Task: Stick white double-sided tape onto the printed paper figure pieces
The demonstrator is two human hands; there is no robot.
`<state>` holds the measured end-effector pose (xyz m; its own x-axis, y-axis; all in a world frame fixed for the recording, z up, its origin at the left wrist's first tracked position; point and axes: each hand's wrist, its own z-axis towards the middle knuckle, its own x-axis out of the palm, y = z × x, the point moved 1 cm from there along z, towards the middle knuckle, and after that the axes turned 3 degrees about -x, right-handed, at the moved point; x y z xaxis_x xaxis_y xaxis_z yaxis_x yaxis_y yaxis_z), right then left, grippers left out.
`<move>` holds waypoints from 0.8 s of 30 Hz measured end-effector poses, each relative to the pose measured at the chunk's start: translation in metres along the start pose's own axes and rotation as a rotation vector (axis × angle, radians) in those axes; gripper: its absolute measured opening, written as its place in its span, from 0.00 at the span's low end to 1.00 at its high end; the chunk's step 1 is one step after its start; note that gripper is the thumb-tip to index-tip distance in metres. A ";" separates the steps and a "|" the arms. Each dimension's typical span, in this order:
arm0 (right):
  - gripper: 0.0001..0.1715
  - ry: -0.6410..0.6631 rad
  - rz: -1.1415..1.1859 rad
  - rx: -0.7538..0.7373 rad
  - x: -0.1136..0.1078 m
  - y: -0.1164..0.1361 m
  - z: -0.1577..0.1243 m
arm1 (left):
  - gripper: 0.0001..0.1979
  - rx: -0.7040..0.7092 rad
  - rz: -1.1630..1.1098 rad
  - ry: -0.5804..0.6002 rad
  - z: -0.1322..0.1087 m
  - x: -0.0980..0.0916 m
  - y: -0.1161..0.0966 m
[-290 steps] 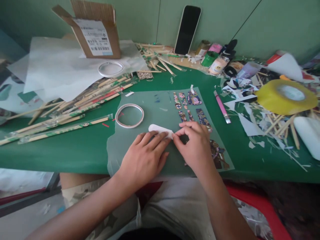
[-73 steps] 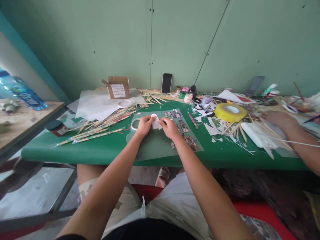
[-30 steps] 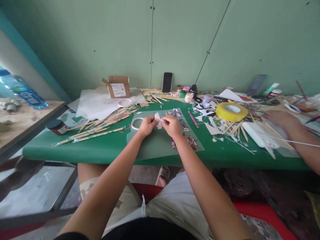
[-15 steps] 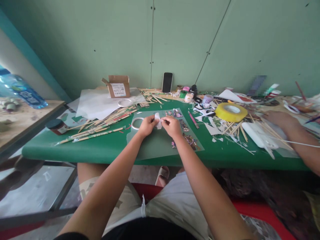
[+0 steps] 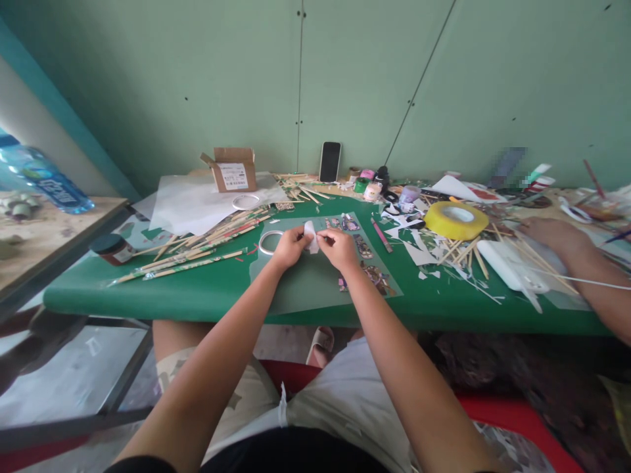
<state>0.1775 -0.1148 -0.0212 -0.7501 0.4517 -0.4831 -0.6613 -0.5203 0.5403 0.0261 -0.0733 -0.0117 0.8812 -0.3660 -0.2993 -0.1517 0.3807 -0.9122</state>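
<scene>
My left hand point(image 5: 292, 247) is closed on a small white paper piece point(image 5: 311, 238) above the middle of the green table. Against the right side of this piece, my right hand point(image 5: 338, 248) pinches with thumb and forefinger at its edge. Beneath both hands lies a translucent sheet point(image 5: 305, 289). Shiny patterned cutouts point(image 5: 363, 247) rest on its right part, close to my right hand. A white tape roll point(image 5: 270, 243) lies just left of my left hand. A pink pen-like cutter point(image 5: 381, 235) is to the right of the sheet.
Wrapped wooden sticks point(image 5: 197, 253) and a dark-lidded jar point(image 5: 112, 249) are at left. A cardboard box point(image 5: 234, 171) and a phone point(image 5: 330, 162) stand at the back. Yellow tape point(image 5: 436, 220), paper scraps and a white glue gun point(image 5: 507, 266) lie at right, near another person's hand point(image 5: 552, 236).
</scene>
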 end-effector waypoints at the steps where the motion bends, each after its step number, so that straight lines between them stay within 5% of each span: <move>1: 0.11 0.000 0.001 0.002 0.000 0.000 0.000 | 0.14 0.000 0.001 0.001 0.000 0.000 0.000; 24: 0.14 0.004 0.005 0.031 -0.002 0.000 -0.001 | 0.17 -0.005 0.023 0.005 0.000 0.001 0.003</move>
<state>0.1787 -0.1159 -0.0207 -0.7535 0.4463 -0.4828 -0.6574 -0.4998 0.5639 0.0265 -0.0723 -0.0147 0.8752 -0.3613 -0.3218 -0.1745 0.3846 -0.9064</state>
